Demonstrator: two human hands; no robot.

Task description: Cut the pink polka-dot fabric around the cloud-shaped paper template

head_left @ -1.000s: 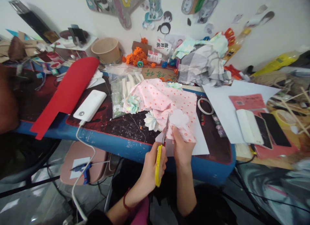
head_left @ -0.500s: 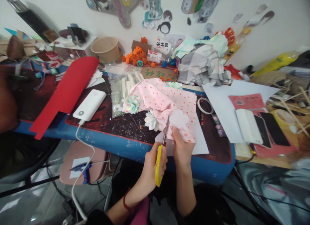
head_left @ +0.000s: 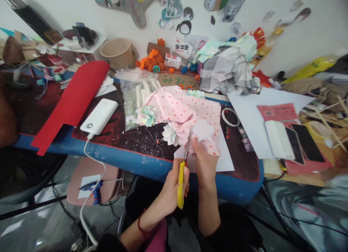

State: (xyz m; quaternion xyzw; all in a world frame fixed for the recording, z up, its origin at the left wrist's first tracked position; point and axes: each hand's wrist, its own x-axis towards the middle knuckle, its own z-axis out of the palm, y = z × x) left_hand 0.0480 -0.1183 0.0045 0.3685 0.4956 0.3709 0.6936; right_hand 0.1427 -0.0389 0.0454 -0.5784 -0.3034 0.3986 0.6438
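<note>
Pink dotted cloth (head_left: 176,105): here's our landmark, rumpled at its left, flatter at its right, out near the front of the worktop (head_left: 141,167).
Left hand (head_left: 169,190): closed round the yellow-handled scissors (head_left: 181,187), just in front of the cloth, blades reaching over its near part.
Right hand (head_left: 204,165): pinching the cloth's near edge, thumb right by the white paper shape (head_left: 202,130) lying on top.
White sheet (head_left: 226,156): partly under the cloth, poking out at its near right.
Pale petalled piece (head_left: 170,134): close against the cloth's near left, not far from the blades.
What could go wrong: a looser pinch could let paper and cloth slip apart, sending the cut astray; those folds left of the blades could get snipped too; and that thumb's close, so one skid could nick it!
</note>
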